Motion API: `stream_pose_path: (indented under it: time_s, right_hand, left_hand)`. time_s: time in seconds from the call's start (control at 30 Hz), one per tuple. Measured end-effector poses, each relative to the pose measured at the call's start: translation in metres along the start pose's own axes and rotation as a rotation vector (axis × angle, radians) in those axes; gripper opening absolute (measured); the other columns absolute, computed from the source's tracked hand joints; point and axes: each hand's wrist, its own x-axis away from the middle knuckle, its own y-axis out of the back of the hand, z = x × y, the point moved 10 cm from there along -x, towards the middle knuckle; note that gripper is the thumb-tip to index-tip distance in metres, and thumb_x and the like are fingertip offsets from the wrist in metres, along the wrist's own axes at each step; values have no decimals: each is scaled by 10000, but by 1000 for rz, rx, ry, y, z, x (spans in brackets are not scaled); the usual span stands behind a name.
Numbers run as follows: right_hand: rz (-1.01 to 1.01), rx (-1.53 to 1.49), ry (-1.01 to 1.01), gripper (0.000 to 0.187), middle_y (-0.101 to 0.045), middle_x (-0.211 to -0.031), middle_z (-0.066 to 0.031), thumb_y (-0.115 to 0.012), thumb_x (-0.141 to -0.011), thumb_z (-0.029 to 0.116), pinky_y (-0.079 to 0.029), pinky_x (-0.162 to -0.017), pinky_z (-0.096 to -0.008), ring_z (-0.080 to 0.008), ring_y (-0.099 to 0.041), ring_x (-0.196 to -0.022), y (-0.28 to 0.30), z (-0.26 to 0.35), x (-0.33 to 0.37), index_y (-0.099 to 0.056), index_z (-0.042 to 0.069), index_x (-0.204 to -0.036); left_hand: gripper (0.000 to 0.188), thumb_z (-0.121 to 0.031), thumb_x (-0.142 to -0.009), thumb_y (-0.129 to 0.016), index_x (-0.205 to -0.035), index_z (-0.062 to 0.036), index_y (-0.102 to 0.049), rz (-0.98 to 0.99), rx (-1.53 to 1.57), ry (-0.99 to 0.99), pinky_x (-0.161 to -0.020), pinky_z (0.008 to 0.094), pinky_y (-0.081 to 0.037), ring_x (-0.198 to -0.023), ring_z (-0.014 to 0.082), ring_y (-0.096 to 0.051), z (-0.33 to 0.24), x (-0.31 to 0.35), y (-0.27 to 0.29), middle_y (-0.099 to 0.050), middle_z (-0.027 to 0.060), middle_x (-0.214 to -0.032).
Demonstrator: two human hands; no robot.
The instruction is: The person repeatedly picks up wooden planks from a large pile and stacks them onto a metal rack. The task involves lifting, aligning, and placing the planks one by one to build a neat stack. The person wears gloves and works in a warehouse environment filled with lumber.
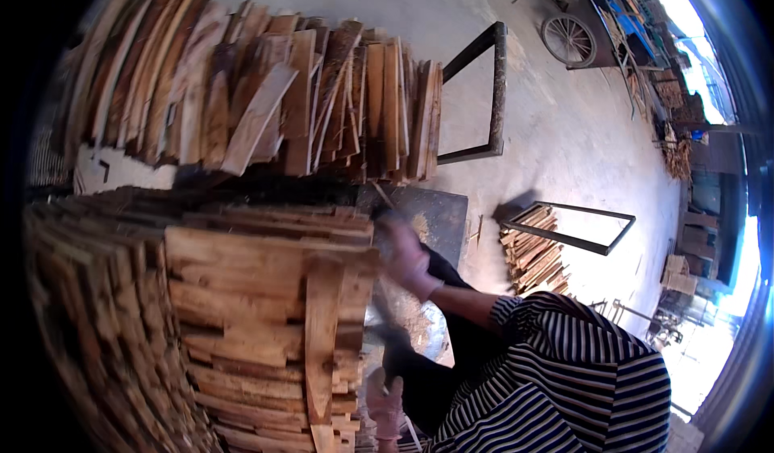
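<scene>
r hand [405, 258] at wood stack [234, 308], top rh corner in view; motion blur, grip: can't tell. l hand [384, 402] lower, beside stack; grip unclear. slat [321, 344] left of both, long axis crosswise to stacked bds; r hand nearer its upper end.

Shirt [556, 380] is banded in dark-and-white stripes; trousers [423, 380] are seen as black. Near board stack [234, 276] is toned orange-tan, streaked darker brown. Far plank row [300, 90] is mixed tan, brown, greyish. Floor [588, 155] is shown grey, larger frame [498, 90] blackish, cart [633, 32] topped with blue.
</scene>
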Motion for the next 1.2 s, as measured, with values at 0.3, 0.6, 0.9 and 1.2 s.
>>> stream_pose_path:
  time_s: [0.3,0.6,0.9,1.2]
  right_hand:
    - [-166,-183,-1170,969,-562,-1333,-250,-896,-706,506,-542,-923,-525,-396,-601,-1191,-28,-421,-156,-415,-11,-1370]
    - [-61,-657,-949,557,-687,-1047,-136,-839,-796,337,-591,-730,-437,-277,-694,-931,-37,-381,-189,-612,13,-1189]
    - [430,-2003,-1214,467,-694,-1137,-204,-657,-967,443,-590,-759,-361,-312,-678,-1019,110,-75,-213,-639,32,-1188]
    - [801,-1175,-1246,426,-701,-1162,-226,-542,-1043,323,-493,-429,-230,-137,-669,-641,298,39,20,-526,25,-1346]
  left_hand:
    - [581,-176,-855,-821,-1337,15,-560,130,-126,176,-1018,385,-494,-1136,283,-643,-59,-86,-90,-666,180,-1230]
    - [550,-197,-886,-790,-1344,10,-566,138,-35,197,-1012,371,-490,-1174,278,-624,-160,-117,-118,-656,185,-1252]
    - [550,-368,-986,-676,-1379,-9,-534,291,627,157,-1051,396,-470,-1173,252,-609,-274,-152,-160,-632,126,-1251]
    - [834,-712,-956,-497,-1492,-74,-463,1025,1713,261,-1094,460,-468,-1244,299,-599,-412,-168,-285,-607,157,-1377]
